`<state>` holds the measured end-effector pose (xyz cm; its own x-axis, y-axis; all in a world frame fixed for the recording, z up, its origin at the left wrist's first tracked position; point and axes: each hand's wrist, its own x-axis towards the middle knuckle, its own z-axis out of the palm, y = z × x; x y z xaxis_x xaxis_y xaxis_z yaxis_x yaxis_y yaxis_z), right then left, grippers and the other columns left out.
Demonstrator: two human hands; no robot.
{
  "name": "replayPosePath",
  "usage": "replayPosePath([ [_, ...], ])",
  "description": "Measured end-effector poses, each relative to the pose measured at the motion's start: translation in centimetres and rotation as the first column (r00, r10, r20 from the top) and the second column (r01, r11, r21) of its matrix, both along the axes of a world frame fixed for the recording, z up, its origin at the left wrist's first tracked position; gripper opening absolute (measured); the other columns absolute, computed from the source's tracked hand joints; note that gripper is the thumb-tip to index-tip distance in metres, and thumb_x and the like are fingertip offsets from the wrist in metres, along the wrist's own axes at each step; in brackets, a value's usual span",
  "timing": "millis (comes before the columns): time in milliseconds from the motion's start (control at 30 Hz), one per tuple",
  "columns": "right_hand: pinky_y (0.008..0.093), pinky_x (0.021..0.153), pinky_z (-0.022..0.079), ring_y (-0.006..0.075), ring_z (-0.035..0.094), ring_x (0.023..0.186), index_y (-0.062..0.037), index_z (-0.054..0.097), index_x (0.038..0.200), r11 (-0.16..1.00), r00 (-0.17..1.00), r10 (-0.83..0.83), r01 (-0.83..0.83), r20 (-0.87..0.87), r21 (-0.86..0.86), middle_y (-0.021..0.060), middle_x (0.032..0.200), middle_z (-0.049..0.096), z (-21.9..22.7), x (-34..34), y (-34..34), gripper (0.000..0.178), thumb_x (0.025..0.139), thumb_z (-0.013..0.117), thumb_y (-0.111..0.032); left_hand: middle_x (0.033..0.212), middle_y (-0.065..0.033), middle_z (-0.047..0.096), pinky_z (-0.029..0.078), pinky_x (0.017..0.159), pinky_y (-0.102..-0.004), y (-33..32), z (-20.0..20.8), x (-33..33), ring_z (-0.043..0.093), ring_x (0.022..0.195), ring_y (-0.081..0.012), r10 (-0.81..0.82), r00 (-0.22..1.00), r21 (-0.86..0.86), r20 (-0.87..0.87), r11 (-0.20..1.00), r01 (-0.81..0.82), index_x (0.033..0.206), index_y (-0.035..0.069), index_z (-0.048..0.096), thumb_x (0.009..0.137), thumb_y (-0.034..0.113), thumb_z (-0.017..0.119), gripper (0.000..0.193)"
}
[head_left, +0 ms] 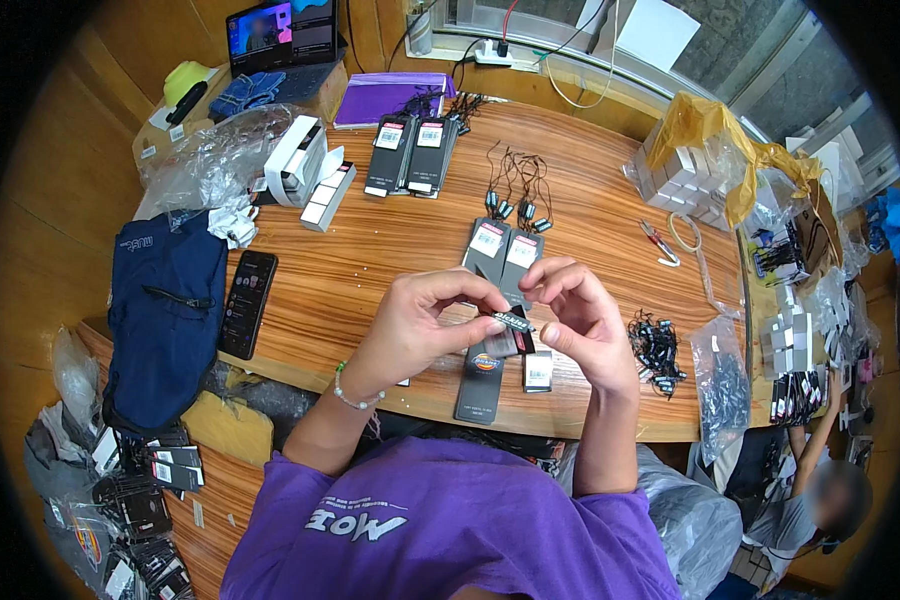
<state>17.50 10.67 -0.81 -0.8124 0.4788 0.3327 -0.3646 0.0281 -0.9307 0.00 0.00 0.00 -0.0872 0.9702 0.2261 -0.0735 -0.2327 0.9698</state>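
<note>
My left hand is closed in a pinch on a small black string seal with pale lettering, held above the near middle of the table. Close by on its right, my right hand has its thumb and curled fingers apart, and I see nothing between them. Under my hands lies a dark grey hang tag, partly hidden by my left fingers. A small stack of white labels sits beside it. Just beyond my fingers are two stacks of hang tags with white stickers, their black strings spread away from me.
A pile of black string seals lies right. Snips, a tape roll and a bag of white boxes are farther right. More hang tags, a phone and a blue bag are left. Another person works at right.
</note>
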Motion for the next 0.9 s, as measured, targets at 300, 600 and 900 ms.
replayPosePath([
  [300,0.0272,0.079,0.042,0.0139,0.051,0.09,-0.0037,0.05,0.095,0.969,0.989,0.106,-0.126,-0.102,-0.214,0.0088,0.098,0.053,-0.6,-0.9,-1.0,0.015,0.085,0.06,-0.01,0.086,-0.0081,0.06,0.045,0.075,-0.0257,-0.2,0.3,0.0,0.056,0.083,-0.0137,-0.012,1.0,0.005,0.002,1.0,0.012,0.089,-0.003,0.062,0.07,-0.01,0.065,0.021],
  [600,0.0255,0.078,0.044,0.0134,0.054,0.088,-0.0031,0.05,0.09,0.958,0.991,0.104,-0.122,-0.081,-0.26,0.0096,0.095,0.056,-0.6,-0.5,-1.3,0.01,0.085,0.059,-0.006,0.085,-0.0081,0.06,0.045,0.074,-0.0266,-0.3,0.1,0.5,0.056,0.082,-0.0147,-0.023,0.999,0.05,0.031,0.999,0.022,0.09,-0.003,0.062,0.071,-0.009,0.066,0.02],
  [900,0.0306,0.086,0.045,0.0187,0.056,0.1,-0.0008,0.048,0.107,0.937,0.994,0.073,-0.096,-0.081,-0.336,0.0128,0.105,0.056,-1.4,0.0,-1.2,0.026,0.085,0.059,-0.009,0.088,-0.0047,0.061,0.048,0.08,-0.0262,0.1,0.0,0.4,0.058,0.085,-0.0114,0.045,0.988,0.096,0.149,0.994,-0.06,0.097,-0.003,0.06,0.08,-0.002,0.062,0.017],
])
